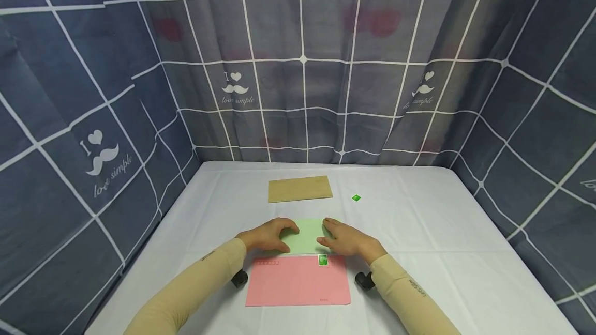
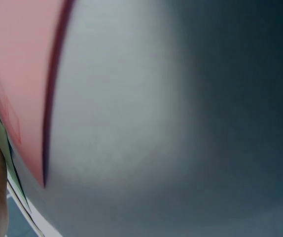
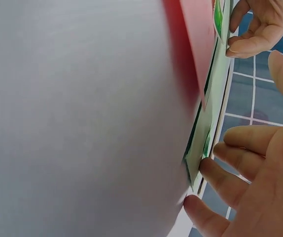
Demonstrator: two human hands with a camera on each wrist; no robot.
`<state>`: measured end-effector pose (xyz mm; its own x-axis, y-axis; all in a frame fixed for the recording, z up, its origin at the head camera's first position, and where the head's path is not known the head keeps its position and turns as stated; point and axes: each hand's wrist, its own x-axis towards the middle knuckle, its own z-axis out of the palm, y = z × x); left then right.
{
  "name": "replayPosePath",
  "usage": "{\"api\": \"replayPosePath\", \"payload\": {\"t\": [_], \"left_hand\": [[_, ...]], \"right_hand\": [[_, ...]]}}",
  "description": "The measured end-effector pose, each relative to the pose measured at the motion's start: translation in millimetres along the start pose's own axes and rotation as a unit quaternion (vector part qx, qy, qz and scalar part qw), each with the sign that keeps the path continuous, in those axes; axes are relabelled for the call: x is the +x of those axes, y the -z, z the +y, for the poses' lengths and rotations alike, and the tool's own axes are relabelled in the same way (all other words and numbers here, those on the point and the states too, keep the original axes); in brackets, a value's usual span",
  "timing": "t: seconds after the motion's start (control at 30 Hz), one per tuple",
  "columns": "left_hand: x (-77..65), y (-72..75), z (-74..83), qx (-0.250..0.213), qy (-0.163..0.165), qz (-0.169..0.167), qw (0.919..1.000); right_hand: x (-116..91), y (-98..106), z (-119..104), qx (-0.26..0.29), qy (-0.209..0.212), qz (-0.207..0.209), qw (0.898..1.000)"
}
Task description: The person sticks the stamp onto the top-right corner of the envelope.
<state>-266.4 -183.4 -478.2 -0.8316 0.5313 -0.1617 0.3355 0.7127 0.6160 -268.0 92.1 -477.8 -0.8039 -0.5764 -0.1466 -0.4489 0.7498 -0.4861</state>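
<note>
A light green envelope (image 1: pixel 304 237) lies flat on the white table between both hands. My left hand (image 1: pixel 270 235) rests at its left end, fingers and thumb loosely bent over the paper. At the right end is my right hand (image 1: pixel 350 240), its fingers spread and touching the envelope; the right wrist view shows these fingers (image 3: pixel 235 165) apart, near the green edge. Directly in front of it lies a pink envelope (image 1: pixel 298 284), with a green stamp (image 1: pixel 323 260) at its top right corner. The hands partly cover the green envelope's ends.
Farther back lies a brown envelope (image 1: pixel 300 189). A loose green stamp (image 1: pixel 356 197) sits to the right of it. The white cloth-covered table (image 1: pixel 410 211) is enclosed at the back and sides by a dark checked curtain (image 1: pixel 321 87).
</note>
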Motion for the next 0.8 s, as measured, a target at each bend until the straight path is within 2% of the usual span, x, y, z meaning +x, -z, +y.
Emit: {"api": "replayPosePath", "payload": {"t": [0.2,0.47,0.8], "left_hand": [[0.2,-0.1,2.3,0.006,-0.001,0.002,1.0000],[1.4,-3.2,2.4,0.008,-0.006,0.011,0.9999],[2.0,2.6,4.0,-0.026,0.007,0.034,0.9991]], "right_hand": [[0,-1,5,0.011,0.006,0.019,1.000],[-2,1,13,0.053,0.041,0.050,0.997],[-4,2,18,0.075,0.016,0.087,0.993]]}}
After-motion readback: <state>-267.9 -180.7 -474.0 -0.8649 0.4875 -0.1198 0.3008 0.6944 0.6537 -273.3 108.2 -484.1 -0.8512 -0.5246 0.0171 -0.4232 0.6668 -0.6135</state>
